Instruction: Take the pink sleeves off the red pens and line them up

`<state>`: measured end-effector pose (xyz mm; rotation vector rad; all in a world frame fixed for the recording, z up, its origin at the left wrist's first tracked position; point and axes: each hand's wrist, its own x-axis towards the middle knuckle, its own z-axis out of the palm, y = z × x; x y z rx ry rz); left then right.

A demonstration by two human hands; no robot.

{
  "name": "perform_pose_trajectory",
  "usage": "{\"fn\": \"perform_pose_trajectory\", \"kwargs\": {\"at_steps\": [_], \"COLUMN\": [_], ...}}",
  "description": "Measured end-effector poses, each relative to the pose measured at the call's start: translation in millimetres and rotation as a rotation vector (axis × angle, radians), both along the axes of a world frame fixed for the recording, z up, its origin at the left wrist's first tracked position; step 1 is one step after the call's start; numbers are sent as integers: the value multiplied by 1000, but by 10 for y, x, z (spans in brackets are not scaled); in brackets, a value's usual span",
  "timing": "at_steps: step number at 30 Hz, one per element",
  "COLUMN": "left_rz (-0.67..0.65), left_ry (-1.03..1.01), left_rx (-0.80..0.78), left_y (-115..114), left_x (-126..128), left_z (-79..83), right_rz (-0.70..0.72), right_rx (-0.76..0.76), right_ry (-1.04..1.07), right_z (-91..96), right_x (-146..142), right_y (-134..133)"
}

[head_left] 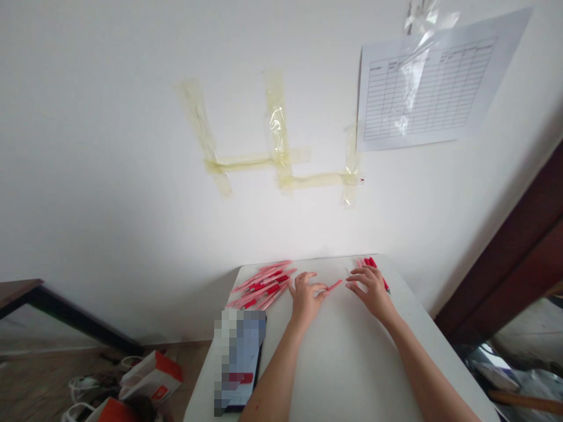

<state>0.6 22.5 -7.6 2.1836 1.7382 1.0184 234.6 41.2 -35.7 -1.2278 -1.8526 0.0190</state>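
Note:
Between the thumb and forefinger of my left hand (pixel 305 293) is a short pinkish-red pen part (pixel 335 285), its free end pointing right and slightly away from me. My right hand (pixel 368 285) is a little to the right of it, fingers bent and apart, with nothing clearly held. A faint clear bit shows by its fingertips, too small to name. Left of my left hand lies a loose pile of red and pink pens (pixel 264 287). A smaller group of red pens (pixel 372 263) lies behind my right hand, partly hidden by it.
A phone (pixel 244 357) with a blurred screen lies on the white table (pixel 343 363), left of my left forearm. The table's far edge meets a wall (pixel 132 146) with yellowed tape and a printed sheet (pixel 422 94). Bags (pixel 152 378) and cables are on the floor at left.

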Motion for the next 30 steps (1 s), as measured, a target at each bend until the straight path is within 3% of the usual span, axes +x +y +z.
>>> {"fn": "perform_pose_trajectory", "kwargs": {"at_steps": [8,26,30], "left_rz": [119,132,151], "left_ry": [-52,-35,-50], "left_rx": [28,103,85], "left_y": [13,28,23], "left_x": [-17,-16,0], "left_z": [54,17,33], "right_rz": [-192,-322,-338], "right_rx": [-16,-63,-130], "right_ry": [-21,-123,-133], "right_z": [-118,-84,-53], "right_x": [96,45,37], "right_y": [47,-30,-43]}}
